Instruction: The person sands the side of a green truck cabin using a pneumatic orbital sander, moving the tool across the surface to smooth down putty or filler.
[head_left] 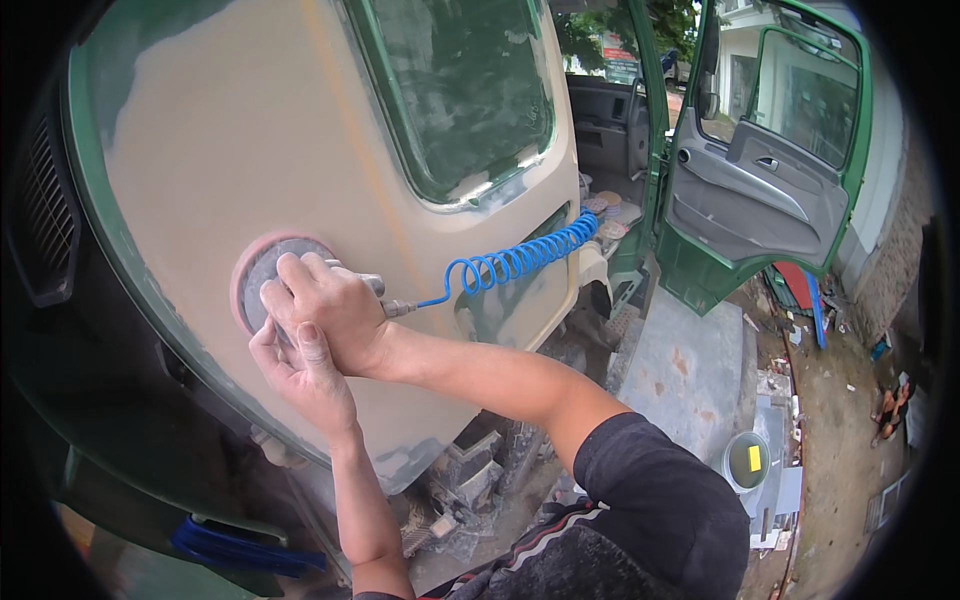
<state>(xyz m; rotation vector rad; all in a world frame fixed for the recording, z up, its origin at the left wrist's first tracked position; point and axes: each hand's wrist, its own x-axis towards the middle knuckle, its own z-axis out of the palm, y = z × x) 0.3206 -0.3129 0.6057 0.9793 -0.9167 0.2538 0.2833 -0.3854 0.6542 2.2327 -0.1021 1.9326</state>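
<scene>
A round air sander [292,247] with a pink pad edge lies flat against the beige-filled side panel [230,130] of a green truck cab. My right hand [325,305] is closed over its top, fingers curled around the body. Just below, my left hand [305,375] grips the sander's lower edge, its thumb raised beside my right wrist; its fingertips are partly hidden. From the sander's metal fitting [398,308], a coiled blue air hose [520,258] stretches right toward the door opening. Dust covers my fingers.
A dusty cab window [460,100] sits above right. The green door [750,195] hangs open at the right, and round sanding discs [608,202] lie on the sill. Below are a grey platform [685,365], a bucket [747,461] and debris [465,480]. A dark vent [45,215] is at the left.
</scene>
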